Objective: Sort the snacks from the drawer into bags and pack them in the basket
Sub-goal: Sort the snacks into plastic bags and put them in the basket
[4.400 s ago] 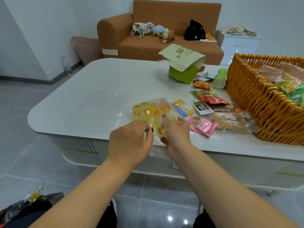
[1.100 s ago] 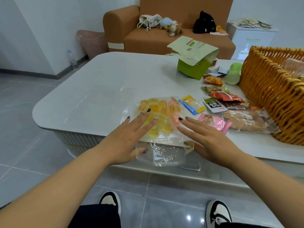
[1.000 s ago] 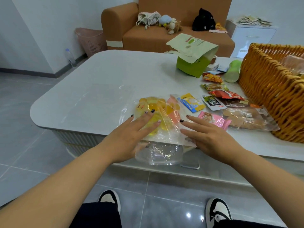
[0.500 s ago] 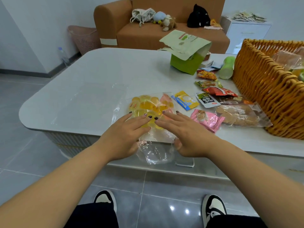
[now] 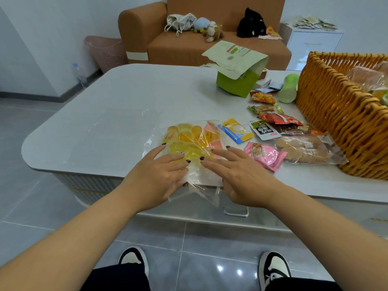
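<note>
Pressing down on a clear bag (image 5: 189, 143) of yellow jelly cups was being done by both hands at the near edge of the white table (image 5: 126, 97).

The left hand (image 5: 156, 175) and the right hand (image 5: 241, 175) were laid flat on the bag's near half, fingers straight and slightly spread, nothing gripped. The bag's open end was draped over the table edge between the wrists. Just right of the bag, a pink packet (image 5: 265, 155), a yellow-and-blue packet (image 5: 235, 131) and a bag of round crackers (image 5: 304, 150) were seen lying on the table. Well right of the bag, a wicker basket (image 5: 336, 122) was placed, with wrapped snacks visible inside. A second clear bag (image 5: 117, 131) was spread flat left of the first.
</note>
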